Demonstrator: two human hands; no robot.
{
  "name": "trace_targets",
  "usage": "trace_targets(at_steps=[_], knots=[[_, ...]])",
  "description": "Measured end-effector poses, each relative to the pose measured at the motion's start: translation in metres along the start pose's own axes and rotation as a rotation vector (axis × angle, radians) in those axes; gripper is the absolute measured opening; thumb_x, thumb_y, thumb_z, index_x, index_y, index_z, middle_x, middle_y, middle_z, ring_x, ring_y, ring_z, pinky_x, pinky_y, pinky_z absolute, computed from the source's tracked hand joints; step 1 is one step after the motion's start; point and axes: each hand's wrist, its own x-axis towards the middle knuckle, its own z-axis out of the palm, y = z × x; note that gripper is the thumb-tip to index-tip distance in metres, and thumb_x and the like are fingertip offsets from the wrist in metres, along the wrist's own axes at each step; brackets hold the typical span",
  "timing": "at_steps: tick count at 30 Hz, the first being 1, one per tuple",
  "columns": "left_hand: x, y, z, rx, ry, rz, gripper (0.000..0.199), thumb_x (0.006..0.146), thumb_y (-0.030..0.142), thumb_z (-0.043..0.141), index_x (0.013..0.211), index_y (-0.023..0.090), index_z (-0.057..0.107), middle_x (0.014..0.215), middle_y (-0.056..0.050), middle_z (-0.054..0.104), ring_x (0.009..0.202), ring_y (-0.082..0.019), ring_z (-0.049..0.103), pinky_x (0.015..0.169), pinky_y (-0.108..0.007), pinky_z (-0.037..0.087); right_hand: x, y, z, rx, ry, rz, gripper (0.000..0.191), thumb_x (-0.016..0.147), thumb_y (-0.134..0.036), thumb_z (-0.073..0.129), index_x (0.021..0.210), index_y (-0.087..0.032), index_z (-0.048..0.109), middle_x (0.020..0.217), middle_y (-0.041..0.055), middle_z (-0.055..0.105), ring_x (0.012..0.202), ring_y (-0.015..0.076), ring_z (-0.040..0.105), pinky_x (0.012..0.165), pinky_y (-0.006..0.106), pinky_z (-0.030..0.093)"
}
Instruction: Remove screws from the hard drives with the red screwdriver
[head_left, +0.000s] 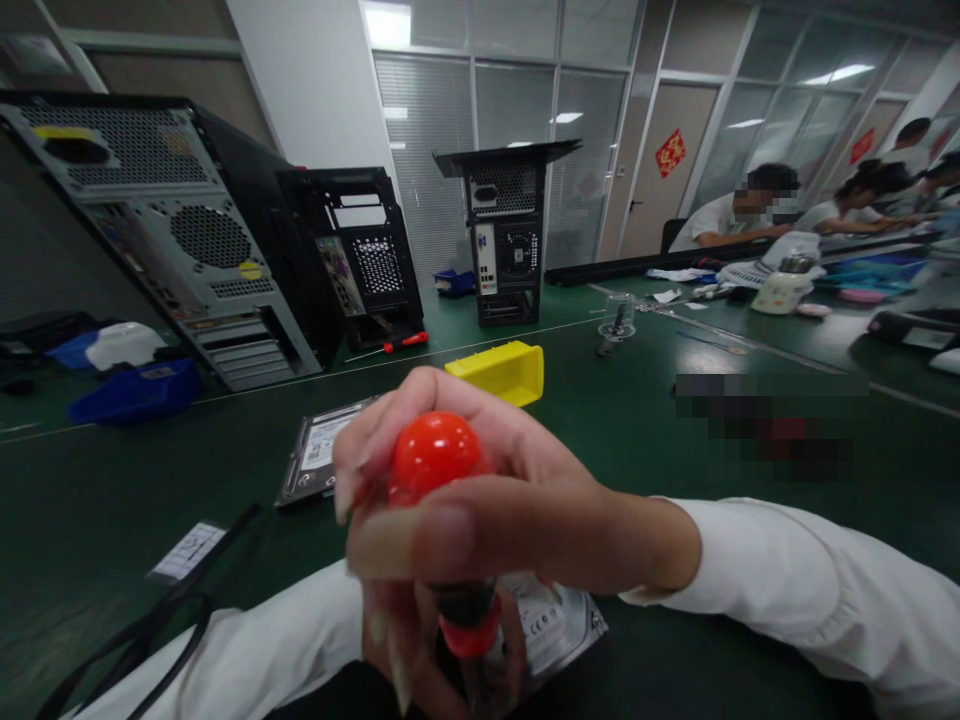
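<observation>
A: Largest first: green table (750, 480), with three opened computer cases standing at the far side, the nearest (172, 230) tilted at left.

B: Then, smaller: yellow bin (502, 370) beyond the hands; bare hard drive (319, 460) lying flat to the left; second hard drive (551, 625) directly beneath the hands.

A: Right hand (510, 500): closed round the screwdriver (435, 460), thumb laid across the front, red rounded cap showing above the fingers.

B: Left hand (420, 640): lower down, fingers curled about the black-and-red collar of the same tool; shaft and tip hidden.

A: Handling, judged: rigid and light; smooth glossy cap likely slippery, ribbed collar the surer grip. Drive below probably dense, stiff, shock-sensitive; best held by the edges.

B: Smallest: spare red-handled screwdriver (397, 344) by the cases.
</observation>
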Motion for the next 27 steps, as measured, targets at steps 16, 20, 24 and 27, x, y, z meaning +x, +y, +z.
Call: trace_targets(at_steps=[16,20,24,27], knots=[[0.001,-0.014,0.002,0.024,-0.044,0.006,0.026,0.067,0.032,0.072,0.082,0.014,0.063,0.064,0.001,0.06,0.049,-0.007,0.051,0.044,-0.015,0.04,-0.002,-0.008,0.004,-0.044,-0.08,0.087,0.042,0.095,-0.045,0.028,0.089,-0.012,0.055,0.069,-0.0002,0.042,0.055,0.0052,0.044,0.052,0.016,0.036],[-0.004,-0.02,0.005,0.03,-0.07,-0.003,0.023,0.078,0.035,0.063,0.081,0.012,0.062,0.062,0.001,0.057,0.05,-0.007,0.05,0.046,-0.016,0.041,-0.001,-0.003,0.005,-0.016,0.062,0.04,0.036,0.084,-0.051,0.054,0.083,-0.017,0.046,0.071,-0.0013,0.044,0.058,0.0067,0.045,0.055,0.017,0.04],[-0.007,-0.015,0.002,0.031,-0.028,-0.012,0.027,0.088,0.034,0.051,0.1,0.01,0.057,0.088,-0.005,0.06,0.071,-0.011,0.058,0.063,-0.026,0.051,-0.002,0.007,-0.001,-0.014,0.086,0.039,0.048,0.067,-0.046,0.074,0.086,-0.022,0.037,0.072,-0.004,0.05,0.057,0.0071,0.049,0.052,0.016,0.041],[-0.009,-0.013,-0.002,0.043,0.053,-0.018,0.03,0.09,0.033,0.048,0.11,0.011,0.054,0.103,-0.008,0.057,0.088,-0.016,0.058,0.075,-0.033,0.052,-0.004,0.006,-0.001,-0.024,0.105,0.086,0.051,0.065,-0.049,0.075,0.09,-0.025,0.038,0.069,-0.005,0.047,0.053,0.0069,0.045,0.049,0.015,0.038]])
